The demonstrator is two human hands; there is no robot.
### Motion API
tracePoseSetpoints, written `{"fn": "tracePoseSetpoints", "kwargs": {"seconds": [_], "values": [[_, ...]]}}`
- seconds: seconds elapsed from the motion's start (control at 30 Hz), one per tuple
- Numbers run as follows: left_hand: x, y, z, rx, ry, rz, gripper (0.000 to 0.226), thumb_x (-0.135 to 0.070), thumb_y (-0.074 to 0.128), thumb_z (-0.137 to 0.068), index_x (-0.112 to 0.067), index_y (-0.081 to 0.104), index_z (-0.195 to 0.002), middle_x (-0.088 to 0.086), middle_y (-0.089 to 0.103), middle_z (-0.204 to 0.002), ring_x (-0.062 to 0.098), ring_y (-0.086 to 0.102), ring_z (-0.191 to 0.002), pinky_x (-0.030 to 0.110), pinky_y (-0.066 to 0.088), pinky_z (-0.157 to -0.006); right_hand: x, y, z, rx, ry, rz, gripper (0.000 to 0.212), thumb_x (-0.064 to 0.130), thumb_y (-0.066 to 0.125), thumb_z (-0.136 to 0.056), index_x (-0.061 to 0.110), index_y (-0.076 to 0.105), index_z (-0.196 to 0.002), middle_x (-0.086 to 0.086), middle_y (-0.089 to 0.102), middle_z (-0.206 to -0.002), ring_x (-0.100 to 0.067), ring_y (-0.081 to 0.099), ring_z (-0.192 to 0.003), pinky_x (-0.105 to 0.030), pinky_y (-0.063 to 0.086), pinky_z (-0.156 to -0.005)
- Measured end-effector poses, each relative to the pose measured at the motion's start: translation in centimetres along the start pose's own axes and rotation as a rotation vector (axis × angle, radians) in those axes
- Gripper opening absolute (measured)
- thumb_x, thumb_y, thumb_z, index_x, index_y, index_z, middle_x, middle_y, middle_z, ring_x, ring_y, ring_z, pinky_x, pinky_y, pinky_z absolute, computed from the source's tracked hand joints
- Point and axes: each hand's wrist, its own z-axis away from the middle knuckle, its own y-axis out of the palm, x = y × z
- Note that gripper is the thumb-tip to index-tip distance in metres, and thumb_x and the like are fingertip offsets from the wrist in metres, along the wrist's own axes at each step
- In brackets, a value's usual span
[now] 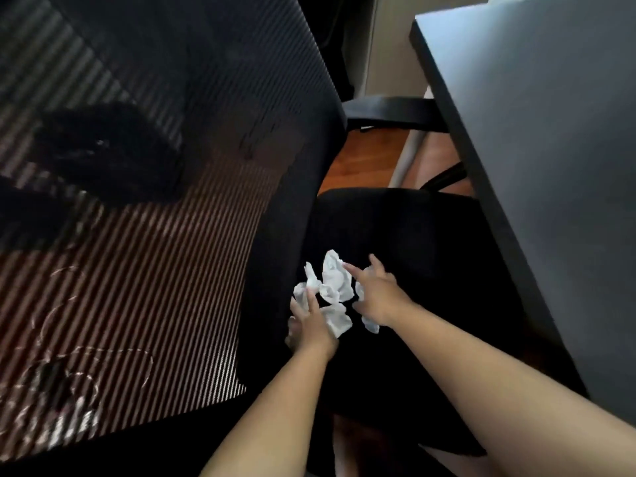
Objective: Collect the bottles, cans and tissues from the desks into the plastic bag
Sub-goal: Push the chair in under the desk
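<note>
Head view, looking down onto a black office chair. Several crumpled white tissues [335,280] lie in a loose cluster on the chair seat [430,235], close to its left edge and just beside the foot of the mesh backrest [165,173], through whose striped weave dark shapes show dimly. Both bare forearms reach in from the lower edge.

The left hand [311,325] lies palm down on the near-left part of the cluster, its fingers extended and spread, one fingertip resting on a tissue; another piece shows beside its palm. It grips nothing.

The right hand [377,294] lies on the right part of the cluster, with index finger stretched out straight to touch the largest tissue and thumb raised. White tissue shows at the edge of its palm and below its wrist; whether the hidden fingers grip this piece cannot be told.

A dark surface [550,132] fills the right side, and wooden floor [358,160] shows between it and the chair.
</note>
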Motion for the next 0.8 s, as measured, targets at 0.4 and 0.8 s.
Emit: {"fn": "tracePoseSetpoints", "kwargs": {"seconds": [0.4,0.8], "values": [[-0.6,1.1,-2.3,-0.233,0.089,0.203,0.024,0.002,0.045,-0.091,0.000,0.060,-0.110,0.017,0.054,-0.119,0.031,0.052,-0.109,0.032,0.042,-0.086,-2.1,2.5,-3.6,-0.193,0.143,-0.264,0.010,0.010,0.052,-0.076,0.007,0.060,-0.080,0.002,0.051,-0.070,-0.015,0.046,-0.058,-0.029,0.039,-0.054],[-4.4,-8.6,4.2,-0.253,0.236,-0.002,0.030,0.001,0.045,-0.086,-0.003,0.060,-0.111,0.011,0.062,-0.096,0.028,0.064,-0.085,0.038,0.052,-0.070,1.5,-7.8,4.5,-0.457,0.043,-0.389,0.030,-0.003,0.049,-0.085,0.015,0.072,-0.078,0.005,0.057,-0.090,-0.016,0.061,-0.082,-0.024,0.049,-0.072]]}}
